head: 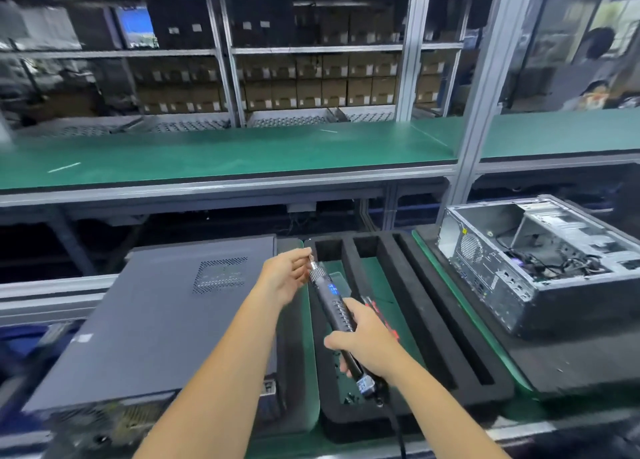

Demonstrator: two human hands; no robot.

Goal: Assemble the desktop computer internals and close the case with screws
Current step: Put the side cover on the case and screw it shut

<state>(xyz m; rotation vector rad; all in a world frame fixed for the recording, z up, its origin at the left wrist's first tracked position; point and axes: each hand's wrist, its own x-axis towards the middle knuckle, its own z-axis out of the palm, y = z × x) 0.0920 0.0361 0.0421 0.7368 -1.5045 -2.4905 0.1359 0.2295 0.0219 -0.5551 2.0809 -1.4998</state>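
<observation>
My right hand (367, 341) grips the black electric screwdriver (330, 301) by its handle, tip pointing up and away. My left hand (285, 275) pinches the metal bit at the screwdriver's tip; whether a screw sits there I cannot tell. A closed dark grey computer case (156, 323) lies flat on the left, side panel with a vent grille facing up. A second computer case (540, 261) stands open on the right, with cables and a metal drive cage visible inside.
A black foam tray (433, 320) with long slots lies between the two cases; small dark screws lie scattered in its near slot. Beneath my right hand sits a red-and-black object. A green shelf (225, 154) runs across above, and racks of boxes stand behind.
</observation>
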